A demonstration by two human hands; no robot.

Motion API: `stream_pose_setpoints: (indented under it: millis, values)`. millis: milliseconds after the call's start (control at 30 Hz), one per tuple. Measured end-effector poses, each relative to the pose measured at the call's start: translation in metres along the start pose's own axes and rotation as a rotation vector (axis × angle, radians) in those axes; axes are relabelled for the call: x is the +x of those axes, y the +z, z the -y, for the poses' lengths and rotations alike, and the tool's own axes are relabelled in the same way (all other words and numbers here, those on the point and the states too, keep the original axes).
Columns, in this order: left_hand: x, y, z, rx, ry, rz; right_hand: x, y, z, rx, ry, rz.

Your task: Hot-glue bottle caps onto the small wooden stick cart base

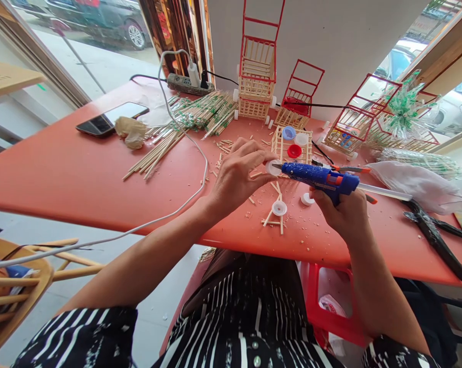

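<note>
Gripping the blue glue gun (323,180) in my right hand (344,214), its long axis lies level, nozzle pointing left at the white cap (272,167) my left hand (236,176) pinches near the table's (62,174) front edge.

This looks like a small craft workshop next to a street. A long red table (62,174) holds a big pile of thin wooden sticks (192,120) at 11 o'clock. Little carts made of sticks with red frames (257,71) stand at 12 o'clock. A blue glue gun (323,179) is near the middle. Parked cars (100,18) show through the windows at 10 o'clock.
</note>
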State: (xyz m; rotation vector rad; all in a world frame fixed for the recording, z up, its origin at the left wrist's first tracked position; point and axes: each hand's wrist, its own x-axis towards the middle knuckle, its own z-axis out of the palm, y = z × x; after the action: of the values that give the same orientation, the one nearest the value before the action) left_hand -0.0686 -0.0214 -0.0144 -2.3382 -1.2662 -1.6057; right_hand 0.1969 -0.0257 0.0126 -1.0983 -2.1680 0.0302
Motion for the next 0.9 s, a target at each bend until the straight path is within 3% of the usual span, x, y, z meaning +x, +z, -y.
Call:
stream_pose_setpoints:
  millis: [500, 900]
  values:
    - [0.0005, 0.0, 0.003, -0.002, 0.017, -0.053, 0.0021, -0.0007, 0.0037, -0.056, -0.034, -0.045]
    - [0.0002, 0.0003, 0.0004, 0.021, 0.001, 0.015, 0.0031, -0.001, 0.0031, -0.073, -0.009, 0.011]
